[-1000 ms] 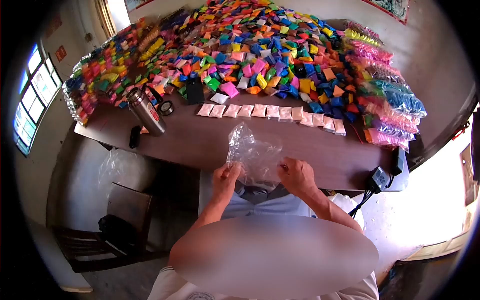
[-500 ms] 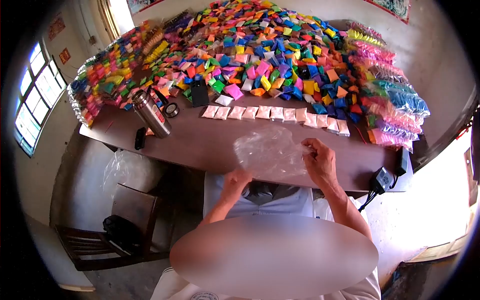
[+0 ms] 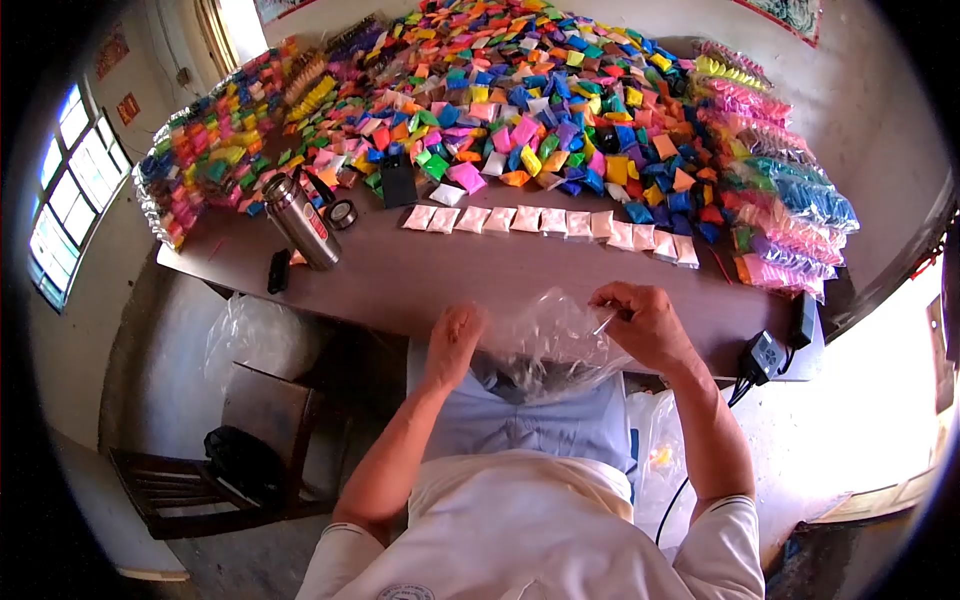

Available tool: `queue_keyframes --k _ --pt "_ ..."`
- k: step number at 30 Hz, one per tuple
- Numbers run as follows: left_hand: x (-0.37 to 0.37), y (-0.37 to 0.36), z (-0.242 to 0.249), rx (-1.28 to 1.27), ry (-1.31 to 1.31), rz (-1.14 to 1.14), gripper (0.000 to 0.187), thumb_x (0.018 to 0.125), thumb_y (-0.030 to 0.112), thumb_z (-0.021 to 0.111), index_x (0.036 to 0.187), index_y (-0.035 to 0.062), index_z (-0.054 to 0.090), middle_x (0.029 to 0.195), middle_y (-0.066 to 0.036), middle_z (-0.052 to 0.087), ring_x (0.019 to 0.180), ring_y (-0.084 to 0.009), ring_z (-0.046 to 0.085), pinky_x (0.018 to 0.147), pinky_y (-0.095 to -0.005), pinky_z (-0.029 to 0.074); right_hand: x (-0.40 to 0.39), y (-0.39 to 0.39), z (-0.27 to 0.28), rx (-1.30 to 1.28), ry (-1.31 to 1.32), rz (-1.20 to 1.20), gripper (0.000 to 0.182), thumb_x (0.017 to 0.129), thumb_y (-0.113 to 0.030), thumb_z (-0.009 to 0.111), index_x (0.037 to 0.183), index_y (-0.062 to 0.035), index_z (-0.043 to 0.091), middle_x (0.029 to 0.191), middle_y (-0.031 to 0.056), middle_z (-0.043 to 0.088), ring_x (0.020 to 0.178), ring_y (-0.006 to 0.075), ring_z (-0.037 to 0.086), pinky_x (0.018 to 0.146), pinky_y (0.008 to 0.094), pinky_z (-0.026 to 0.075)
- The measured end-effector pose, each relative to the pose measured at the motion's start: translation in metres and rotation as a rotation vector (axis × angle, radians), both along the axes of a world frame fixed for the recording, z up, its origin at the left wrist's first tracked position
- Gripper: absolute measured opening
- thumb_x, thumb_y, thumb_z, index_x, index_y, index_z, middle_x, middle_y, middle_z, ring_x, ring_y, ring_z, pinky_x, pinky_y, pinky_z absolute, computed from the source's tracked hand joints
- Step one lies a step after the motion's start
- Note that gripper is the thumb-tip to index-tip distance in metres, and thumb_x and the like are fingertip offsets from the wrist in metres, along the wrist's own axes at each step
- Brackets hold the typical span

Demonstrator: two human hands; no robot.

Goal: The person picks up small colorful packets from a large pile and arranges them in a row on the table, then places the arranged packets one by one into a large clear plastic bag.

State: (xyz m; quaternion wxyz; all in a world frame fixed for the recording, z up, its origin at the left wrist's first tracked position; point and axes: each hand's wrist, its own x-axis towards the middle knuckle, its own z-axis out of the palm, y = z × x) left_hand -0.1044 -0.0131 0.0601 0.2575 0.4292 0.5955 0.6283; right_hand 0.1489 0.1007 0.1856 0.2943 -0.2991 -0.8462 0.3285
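Note:
A clear plastic bag (image 3: 560, 340) hangs crumpled between my hands, over the table's front edge and my lap. My right hand (image 3: 645, 325) pinches its upper right rim between thumb and fingers. On the other side, my left hand (image 3: 455, 345) is closed at the bag's left edge, where the film is blurred and faint. Beyond the bag, a row of small pale pink packets (image 3: 553, 222) lies across the brown table (image 3: 400, 290), side by side.
A big heap of colourful small packets (image 3: 520, 100) covers the table's back. Filled clear bags (image 3: 785, 200) are stacked at right. A steel thermos (image 3: 300, 225) stands left beside a black box (image 3: 398, 182). A black device with cables (image 3: 762, 357) sits at the right corner. A wooden chair (image 3: 270, 420) stands left.
My left hand has risen and moved slightly left. My right hand has shifted a little nearer to me. The bag, spread out flatter before, now droops and bunches between them.

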Motion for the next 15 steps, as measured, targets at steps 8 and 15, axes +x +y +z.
queue_keyframes --k 8,15 --pt "0.013 -0.008 0.008 -0.191 -0.024 -0.297 0.046 0.092 0.049 0.057 0.105 0.0050 0.061 0.097 -0.006 0.063 0.097 -0.0165 0.056 0.088 -0.0334 0.042 0.000 0.002 0.006 -0.204 0.113 -0.057 0.019 0.077 0.000 0.058 0.094 0.0044 0.064 0.071 0.0045 0.061 0.064 0.0073 0.053 0.058 0.0251 0.044" --pt "0.023 -0.015 -0.001 -0.123 -0.326 -0.438 0.021 0.087 0.021 0.065 0.098 0.0031 0.062 0.086 0.003 0.059 0.083 -0.0080 0.055 0.076 -0.0260 0.045 0.002 0.005 -0.006 -0.213 0.165 -0.076 0.016 0.080 0.000 0.057 0.093 0.0046 0.064 0.070 0.0015 0.058 0.062 0.0059 0.050 0.055 0.0230 0.040"
